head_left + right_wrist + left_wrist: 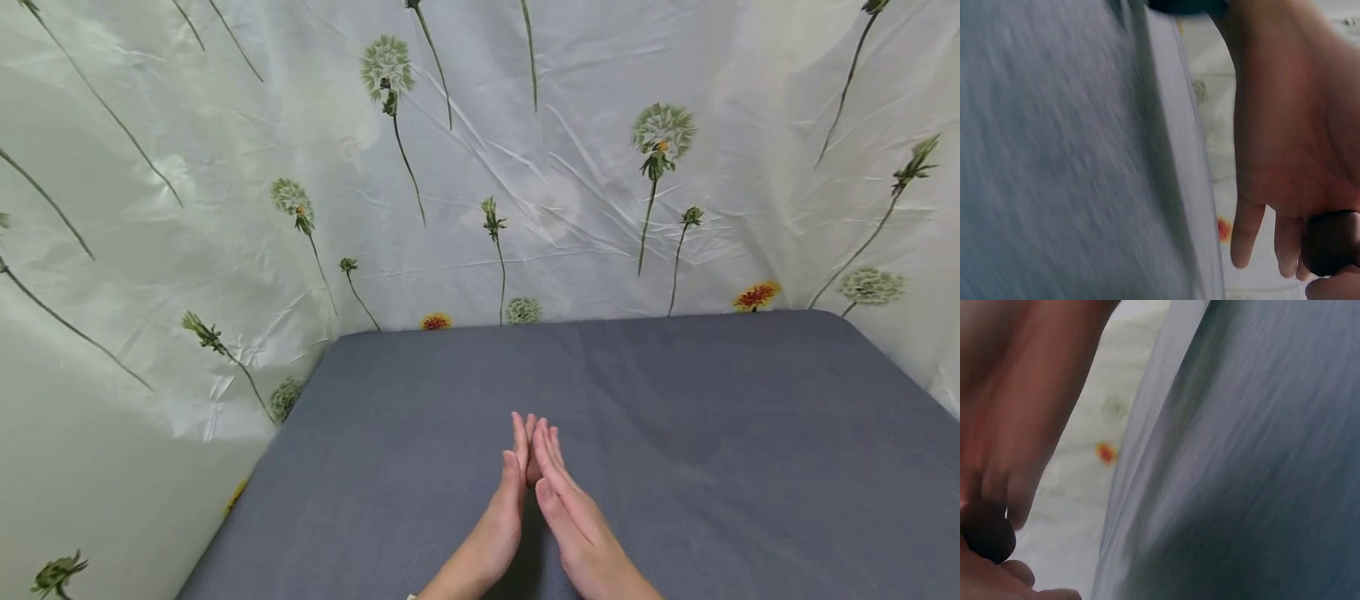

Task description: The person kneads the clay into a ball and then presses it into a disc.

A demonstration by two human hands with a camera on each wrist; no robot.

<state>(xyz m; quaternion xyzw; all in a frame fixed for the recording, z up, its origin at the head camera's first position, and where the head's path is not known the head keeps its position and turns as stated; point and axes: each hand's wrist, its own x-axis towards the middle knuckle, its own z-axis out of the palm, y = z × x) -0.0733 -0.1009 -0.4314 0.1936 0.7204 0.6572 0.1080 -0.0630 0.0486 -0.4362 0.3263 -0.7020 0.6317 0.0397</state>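
Observation:
In the head view my left hand (501, 521) and right hand (581, 529) face each other, palm toward palm, fingers straight and pointing away from me. Their fingertips come close together, with a gap between the wrists. Between the hands sits a small dark rounded object, seen in the left wrist view as a dark lump (988, 534) and in the right wrist view as a brown-black lump (1330, 242). It lies by the fingers and looks sandwiched by both hands. Its kind cannot be made out. The hands hide most of it in the head view.
A grey cloth-covered surface (420, 400) with rounded far corners lies beneath the hands. Behind it and to the left hangs a shiny pale sheet (465, 167) printed with dandelions and flowers. A dark band (1188, 6) shows by the right wrist.

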